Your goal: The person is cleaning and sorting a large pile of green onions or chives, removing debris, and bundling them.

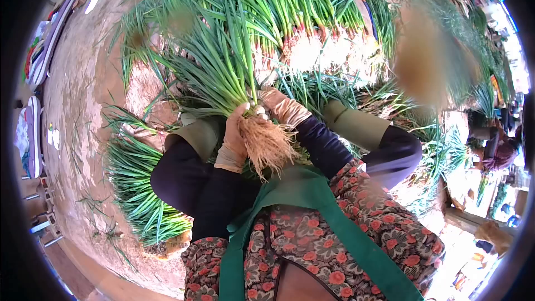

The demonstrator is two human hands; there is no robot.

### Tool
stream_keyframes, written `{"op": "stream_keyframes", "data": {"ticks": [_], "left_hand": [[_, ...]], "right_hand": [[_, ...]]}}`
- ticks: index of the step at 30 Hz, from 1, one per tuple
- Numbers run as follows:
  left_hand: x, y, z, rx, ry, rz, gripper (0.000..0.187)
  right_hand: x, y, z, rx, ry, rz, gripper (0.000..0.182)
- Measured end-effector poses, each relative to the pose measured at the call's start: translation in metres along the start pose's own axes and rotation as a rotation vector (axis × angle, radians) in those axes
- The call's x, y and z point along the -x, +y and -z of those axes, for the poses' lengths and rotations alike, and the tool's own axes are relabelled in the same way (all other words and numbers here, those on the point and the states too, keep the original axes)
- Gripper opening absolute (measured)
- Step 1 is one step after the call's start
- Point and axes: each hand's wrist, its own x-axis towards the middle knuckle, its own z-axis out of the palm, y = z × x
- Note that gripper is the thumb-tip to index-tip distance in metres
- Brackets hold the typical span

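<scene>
A thick bunch of green onions (220, 75) is in front of my knees, its leaves pointing up and away and its tangled brown roots (267, 145) hanging toward me. My left hand (233, 139), in a pale glove, is closed round the left side of the bunch by the white bulbs (257, 109). From the right, my gloved right hand (283, 106) is closed on the bulb end, with its fingertips partly hidden among the stalks. Both hands are close together, just above the roots.
Beyond my hands lies a large row of green onions (278, 0) with roots toward me. Another pile (136, 181) is by my left knee, and more onions (432, 156) lie to the right. A person (496, 150) is at the far right. Brown smears blur part of the view.
</scene>
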Motion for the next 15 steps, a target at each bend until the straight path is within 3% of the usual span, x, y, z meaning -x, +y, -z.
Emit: {"op": "stream_keyframes", "data": {"ticks": [1, 2, 4, 5, 7, 8, 9, 10, 12, 13, 15], "left_hand": [[0.000, 0.000, 0.005, 0.028, -0.012, 0.006, 0.025], [0.004, 0.000, 0.000, 0.087, -0.129, -0.012, 0.026], [0.010, 0.002, -0.013, 0.136, -0.182, -0.043, 0.027], [0.013, 0.002, -0.020, 0.150, -0.190, -0.065, 0.027], [0.012, 0.005, -0.027, 0.131, -0.175, -0.085, 0.035], [0.011, 0.005, -0.027, 0.121, -0.168, -0.096, 0.039], [0.009, 0.004, -0.024, 0.123, -0.180, -0.086, 0.042], [0.005, 0.002, -0.018, 0.122, -0.193, -0.074, 0.046], [0.000, 0.002, -0.011, 0.108, -0.180, -0.050, 0.054], [0.000, 0.002, -0.013, 0.114, -0.178, -0.041, 0.054], [0.001, 0.002, -0.017, 0.129, -0.173, -0.018, 0.054]], "right_hand": [[-0.011, 0.012, 0.005, 0.109, 0.107, -0.004, 0.023], [-0.014, 0.020, 0.017, 0.700, 0.130, 0.128, 0.024], [-0.025, 0.068, 0.070, 1.289, -0.175, 0.235, 0.036], [0.000, 0.060, 0.079, 1.396, -0.396, 0.206, 0.039], [0.042, -0.021, 0.055, 1.538, -0.618, -0.200, 0.032], [0.015, -0.014, 0.077, 1.226, -0.540, -0.422, 0.036], [-0.004, -0.034, 0.091, 1.422, -0.342, -0.246, 0.039], [-0.033, -0.032, 0.114, 1.378, 0.085, 0.272, 0.031], [-0.036, -0.091, 0.100, 1.257, 0.620, 0.399, 0.036], [-0.054, -0.091, 0.108, 1.178, 0.664, 0.425, 0.044], [-0.068, -0.094, 0.101, 1.482, 0.752, 0.118, 0.053]]}}
